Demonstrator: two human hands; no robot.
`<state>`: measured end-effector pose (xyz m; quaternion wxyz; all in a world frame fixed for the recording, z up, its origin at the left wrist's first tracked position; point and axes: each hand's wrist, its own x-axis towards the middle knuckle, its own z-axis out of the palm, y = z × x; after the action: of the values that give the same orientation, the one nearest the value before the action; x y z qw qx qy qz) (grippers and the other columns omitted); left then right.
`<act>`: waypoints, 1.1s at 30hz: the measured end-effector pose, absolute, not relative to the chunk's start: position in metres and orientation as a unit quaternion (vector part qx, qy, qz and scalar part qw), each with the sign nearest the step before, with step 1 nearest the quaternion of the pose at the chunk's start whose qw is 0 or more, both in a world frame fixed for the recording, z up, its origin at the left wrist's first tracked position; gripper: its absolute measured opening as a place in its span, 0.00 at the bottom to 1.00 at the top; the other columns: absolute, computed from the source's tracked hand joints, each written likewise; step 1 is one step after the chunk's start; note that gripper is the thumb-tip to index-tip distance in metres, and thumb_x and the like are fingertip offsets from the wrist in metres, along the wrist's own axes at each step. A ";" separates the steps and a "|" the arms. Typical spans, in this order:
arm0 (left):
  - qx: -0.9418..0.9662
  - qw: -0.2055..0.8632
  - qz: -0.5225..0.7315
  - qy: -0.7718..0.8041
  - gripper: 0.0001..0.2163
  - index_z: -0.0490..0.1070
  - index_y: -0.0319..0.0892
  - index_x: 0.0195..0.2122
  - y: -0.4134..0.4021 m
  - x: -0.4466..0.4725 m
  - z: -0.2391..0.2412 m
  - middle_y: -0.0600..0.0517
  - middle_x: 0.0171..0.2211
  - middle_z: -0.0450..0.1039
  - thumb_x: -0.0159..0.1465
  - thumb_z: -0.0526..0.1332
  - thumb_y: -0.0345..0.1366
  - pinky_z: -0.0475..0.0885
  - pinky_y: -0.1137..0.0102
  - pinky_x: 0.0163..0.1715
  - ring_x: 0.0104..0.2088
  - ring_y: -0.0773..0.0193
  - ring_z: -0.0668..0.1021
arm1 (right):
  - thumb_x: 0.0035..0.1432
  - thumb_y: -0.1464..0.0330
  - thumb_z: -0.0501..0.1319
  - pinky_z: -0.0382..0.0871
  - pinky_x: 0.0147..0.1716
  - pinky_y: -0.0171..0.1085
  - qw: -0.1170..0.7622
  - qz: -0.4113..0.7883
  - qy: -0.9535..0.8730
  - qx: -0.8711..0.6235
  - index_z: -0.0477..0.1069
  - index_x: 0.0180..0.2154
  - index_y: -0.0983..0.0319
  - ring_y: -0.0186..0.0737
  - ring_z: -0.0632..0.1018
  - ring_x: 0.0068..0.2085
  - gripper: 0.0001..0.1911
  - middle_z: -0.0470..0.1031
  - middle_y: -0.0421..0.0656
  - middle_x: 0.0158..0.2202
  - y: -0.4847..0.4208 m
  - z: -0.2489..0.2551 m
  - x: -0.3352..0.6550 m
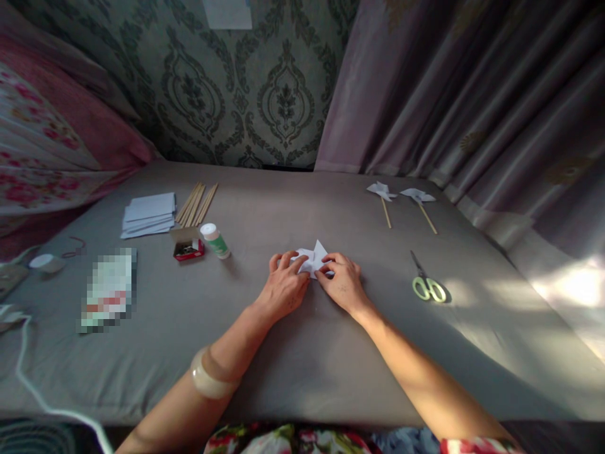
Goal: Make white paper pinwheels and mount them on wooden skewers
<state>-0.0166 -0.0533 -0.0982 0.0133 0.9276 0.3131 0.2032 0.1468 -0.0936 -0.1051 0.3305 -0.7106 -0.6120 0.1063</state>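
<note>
Two bare hands meet over one folded white paper piece (pixel 314 265), which lies on the grey cloth (pixel 302 372) between them. The left hand (pixel 286 285) covers its left side, fingers half bent and spread, tips down on the paper; the right hand (pixel 343 282) is at its right side, thumb and forefinger curled toward each other around a flap. Neither is nearer, since both touch the paper. It shows no clear long axis: it spreads left to right under the fingertips, and one sharp corner points to the far side, clear of both hands. The fingers hide much of the middle and the near edge, so I cannot tell whether the left hand grips the paper or only presses it. The glue stick (pixel 215 242) stands to the left and a little farther off; the scissors (pixel 424 277) lie well apart on the right, beyond the right hand, blades pointing far.
</note>
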 end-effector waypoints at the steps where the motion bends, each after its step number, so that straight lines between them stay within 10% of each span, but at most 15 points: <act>1: 0.928 0.016 0.202 0.314 0.11 0.77 0.44 0.36 -0.053 -0.016 -0.098 0.47 0.54 0.71 0.65 0.54 0.33 0.58 0.50 0.52 0.55 0.49 0.65 | 0.53 0.69 0.62 0.57 0.51 0.48 0.325 0.110 -0.614 -0.711 0.74 0.23 0.59 0.44 0.74 0.46 0.07 0.76 0.44 0.42 -0.093 -0.104 0.147; 33: 0.923 0.027 0.194 0.332 0.11 0.77 0.44 0.33 -0.052 -0.014 -0.098 0.47 0.53 0.72 0.66 0.54 0.34 0.57 0.48 0.52 0.55 0.49 0.66 | 0.53 0.69 0.62 0.58 0.47 0.45 0.264 0.121 -0.608 -0.739 0.73 0.24 0.60 0.44 0.72 0.46 0.07 0.75 0.44 0.42 -0.083 -0.097 0.147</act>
<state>-0.0139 -0.0524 -0.0979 0.0274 0.9229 0.3317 0.1935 0.1474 -0.0825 -0.0975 0.2638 -0.7389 -0.6080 0.1214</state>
